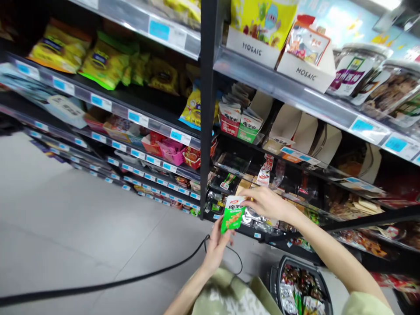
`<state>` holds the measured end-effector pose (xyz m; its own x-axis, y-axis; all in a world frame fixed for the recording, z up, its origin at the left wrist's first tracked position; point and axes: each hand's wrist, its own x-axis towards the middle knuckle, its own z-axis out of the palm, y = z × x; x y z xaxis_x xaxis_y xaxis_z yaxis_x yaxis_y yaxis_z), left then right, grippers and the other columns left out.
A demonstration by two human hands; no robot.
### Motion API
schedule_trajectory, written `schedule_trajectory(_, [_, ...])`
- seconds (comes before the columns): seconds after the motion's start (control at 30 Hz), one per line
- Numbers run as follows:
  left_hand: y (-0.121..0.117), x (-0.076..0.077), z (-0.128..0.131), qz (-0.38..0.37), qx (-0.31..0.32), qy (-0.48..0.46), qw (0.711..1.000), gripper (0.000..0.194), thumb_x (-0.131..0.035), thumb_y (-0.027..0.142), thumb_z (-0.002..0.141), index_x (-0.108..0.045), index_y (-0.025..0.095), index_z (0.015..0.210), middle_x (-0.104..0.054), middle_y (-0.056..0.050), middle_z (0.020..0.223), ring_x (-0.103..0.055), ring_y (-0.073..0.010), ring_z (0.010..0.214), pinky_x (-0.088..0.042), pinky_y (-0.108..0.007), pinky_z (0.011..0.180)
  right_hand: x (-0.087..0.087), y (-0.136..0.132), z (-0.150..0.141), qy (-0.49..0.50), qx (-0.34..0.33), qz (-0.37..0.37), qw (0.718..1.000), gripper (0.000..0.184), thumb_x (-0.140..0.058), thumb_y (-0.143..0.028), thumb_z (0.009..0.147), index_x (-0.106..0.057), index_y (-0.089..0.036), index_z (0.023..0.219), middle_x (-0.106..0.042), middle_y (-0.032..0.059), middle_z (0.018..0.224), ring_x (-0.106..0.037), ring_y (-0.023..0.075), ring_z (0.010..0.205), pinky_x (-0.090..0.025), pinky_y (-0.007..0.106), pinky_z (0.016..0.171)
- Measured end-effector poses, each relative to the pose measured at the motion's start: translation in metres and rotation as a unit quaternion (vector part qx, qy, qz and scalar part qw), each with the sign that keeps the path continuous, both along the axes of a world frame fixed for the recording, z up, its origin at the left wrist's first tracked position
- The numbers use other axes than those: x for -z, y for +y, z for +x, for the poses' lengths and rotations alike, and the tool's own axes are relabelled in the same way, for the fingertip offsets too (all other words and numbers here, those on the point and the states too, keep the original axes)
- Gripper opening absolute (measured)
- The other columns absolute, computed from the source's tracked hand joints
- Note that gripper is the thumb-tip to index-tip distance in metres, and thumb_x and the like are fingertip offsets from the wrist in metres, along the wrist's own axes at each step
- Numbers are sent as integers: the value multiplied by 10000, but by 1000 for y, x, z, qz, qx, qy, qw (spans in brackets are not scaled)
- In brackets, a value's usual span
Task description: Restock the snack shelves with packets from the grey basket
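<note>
In front of the shelves I hold up a small green and white snack packet [233, 214], its printed side facing me. My left hand [217, 243] is closed on its lower edge, the thumb at the front. At the packet's upper right corner, the fingers of my right hand [265, 202] pinch the white top. Similar green and white packets [249, 127] stand in a box on the shelf above, beside red and white ones [229, 119].
A dark basket [278, 284] with several snack packs stands on the floor at lower right. A black cable [131, 281] crosses the grey floor [82, 227]. The dark shelf post [207, 109] rises left of my hands. Plastic jars [356, 72] sit on the upper right shelf.
</note>
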<state>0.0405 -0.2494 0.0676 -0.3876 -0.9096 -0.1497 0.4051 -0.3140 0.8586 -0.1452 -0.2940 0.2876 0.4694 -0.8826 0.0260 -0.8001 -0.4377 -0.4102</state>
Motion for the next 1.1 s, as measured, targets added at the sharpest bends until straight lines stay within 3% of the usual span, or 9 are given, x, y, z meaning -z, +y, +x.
schedule_trajectory(0.1, [-3,5,-1,-15,28,23,999,573,-702,521,921,-499,280,1400,-661,-87,1127,-645,-206,824,-540,-279,584,-34,1,-5,-44,30,-191,980,252,-527,-192,1040,-725,-261,1179,-807,65,1056,-759,211,922,-597,350,816])
schedule_trajectory(0.2, [-6,8,-2,-11,43,16,999,556,-738,514,892,-543,274,1353,-666,-68,1058,-635,-189,776,-522,-269,571,-61,-11,-20,-72,94,-387,914,332,-504,-177,1029,-729,-333,1217,-795,34,1179,-758,233,1057,-624,439,925])
schedule_trajectory(0.3, [-7,8,-3,-6,57,10,998,532,-766,522,859,-601,254,1288,-672,-63,1002,-630,-189,754,-511,-271,570,-74,-35,-38,-47,161,-474,865,366,-496,-208,1016,-725,-344,1266,-759,34,1287,-716,271,1199,-595,525,1035])
schedule_trajectory(0.43, [-6,7,-3,-16,71,6,997,496,-753,539,864,-625,242,1240,-667,-60,956,-631,-196,747,-505,-274,572,-78,-77,-53,-23,229,-470,852,375,-444,-234,1014,-745,-267,1235,-753,77,1303,-714,289,1209,-577,533,1055])
schedule_trajectory(0.57, [-9,6,0,-32,71,-11,997,475,-748,560,864,-630,230,1184,-670,-60,923,-624,-192,730,-501,-278,573,-82,-118,-55,-13,321,-406,855,320,-487,-290,1013,-762,-191,1145,-809,144,1093,-760,331,1082,-566,508,1026])
schedule_trajectory(0.73, [-13,7,7,-24,56,-20,998,480,-763,572,847,-629,230,1155,-676,-54,909,-618,-184,714,-497,-274,561,-89,-141,-55,-56,342,-360,866,358,-591,-363,984,-699,-158,1256,-791,176,1137,-749,352,1103,-507,560,1102])
schedule_trajectory(0.9, [-16,16,12,-12,37,-27,999,487,-785,571,828,-626,235,1142,-674,-37,884,-616,-184,711,-496,-267,556,-80,-118,-45,-76,303,-363,878,327,-604,-304,959,-690,-191,1253,-790,118,1123,-756,293,1041,-588,478,1011])
schedule_trajectory(1.0, [-16,19,13,-17,56,-26,998,457,-771,544,857,-623,235,1159,-679,-38,904,-626,-183,725,-495,-271,580,-68,-82,-33,-81,239,-368,895,297,-594,-271,964,-686,-225,1242,-754,101,1244,-719,270,1129,-579,468,1039])
schedule_trajectory(1.1, [-16,20,14,-29,94,-25,995,433,-743,531,890,-620,231,1177,-673,-39,915,-628,-178,736,-492,-273,602,-50,-36,-26,-74,173,-358,915,291,-587,-258,985,-673,-249,1263,-693,107,1380,-630,282,1294,-500,534,1137])
